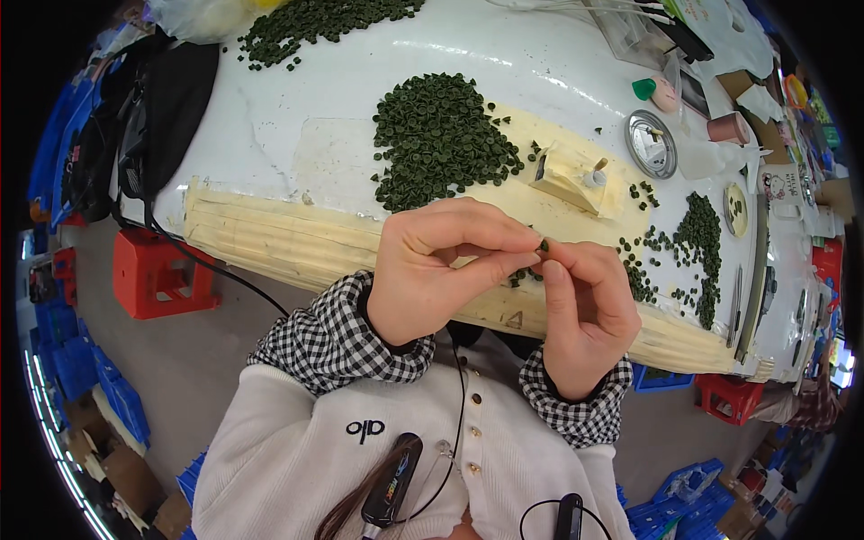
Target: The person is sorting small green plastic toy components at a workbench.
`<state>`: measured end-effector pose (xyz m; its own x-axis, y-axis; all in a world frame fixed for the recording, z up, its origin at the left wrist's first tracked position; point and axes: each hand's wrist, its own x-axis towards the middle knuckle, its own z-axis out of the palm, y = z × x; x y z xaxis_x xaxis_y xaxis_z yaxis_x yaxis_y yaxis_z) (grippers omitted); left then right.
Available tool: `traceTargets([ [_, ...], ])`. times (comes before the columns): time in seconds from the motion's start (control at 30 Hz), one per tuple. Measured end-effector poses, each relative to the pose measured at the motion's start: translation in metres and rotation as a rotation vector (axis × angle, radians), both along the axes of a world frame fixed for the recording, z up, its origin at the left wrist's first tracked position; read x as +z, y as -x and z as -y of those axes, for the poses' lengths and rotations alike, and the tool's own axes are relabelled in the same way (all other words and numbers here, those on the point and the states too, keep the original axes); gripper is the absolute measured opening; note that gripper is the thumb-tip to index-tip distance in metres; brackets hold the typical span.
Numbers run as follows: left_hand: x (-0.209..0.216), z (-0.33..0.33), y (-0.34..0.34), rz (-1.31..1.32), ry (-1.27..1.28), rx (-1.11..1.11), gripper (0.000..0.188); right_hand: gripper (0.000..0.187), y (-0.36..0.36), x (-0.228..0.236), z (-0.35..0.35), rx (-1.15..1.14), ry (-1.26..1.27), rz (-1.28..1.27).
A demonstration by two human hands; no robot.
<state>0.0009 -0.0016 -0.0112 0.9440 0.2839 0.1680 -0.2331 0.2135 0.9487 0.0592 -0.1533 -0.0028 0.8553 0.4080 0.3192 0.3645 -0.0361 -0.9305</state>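
My left hand (441, 261) and my right hand (592, 301) meet fingertip to fingertip over the table's front edge. Thumb and index finger of both hands pinch a small dark green piece (544, 245), mostly covered by the fingertips. Just beyond my left hand lies a big heap of small dark green cup- or cone-shaped pieces (441, 135). A cream-coloured block (576, 184) with a short upright peg stands past my right hand. Under my fingers a few more green pieces show in part.
Smaller green pieces (700, 247) lie scattered at the right, beside a round metal dish (651, 144) and tweezers (736, 301). Another green heap (315, 27) sits at the far left. A padded cream strip (261, 225) edges the table; a red stool (162, 274) stands left, and a black cable hangs nearby.
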Motion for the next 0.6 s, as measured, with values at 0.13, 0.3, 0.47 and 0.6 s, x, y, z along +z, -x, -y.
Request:
traceTargets([
  [0.13, 0.001, 0.000, 0.000, -0.008, 0.006, 0.004, 0.021, 0.019, 0.000, -0.002, 0.001, 0.016, 0.012, 0.065],
  [0.3, 0.003, -0.002, 0.000, -0.035, 0.115, -0.051, 0.020, 0.022, -0.005, -0.003, 0.008, 0.148, -0.073, -0.107],
  [0.47, 0.001, -0.003, 0.000, 0.007, -0.069, -0.046, 0.020, 0.023, -0.006, 0.001, 0.011, 0.191, -0.146, -0.347],
  [0.6, 0.003, -0.003, 0.001, -0.018, -0.088, -0.031, 0.019, 0.025, -0.008, 0.000, 0.014, 0.167, 0.042, -0.014],
])
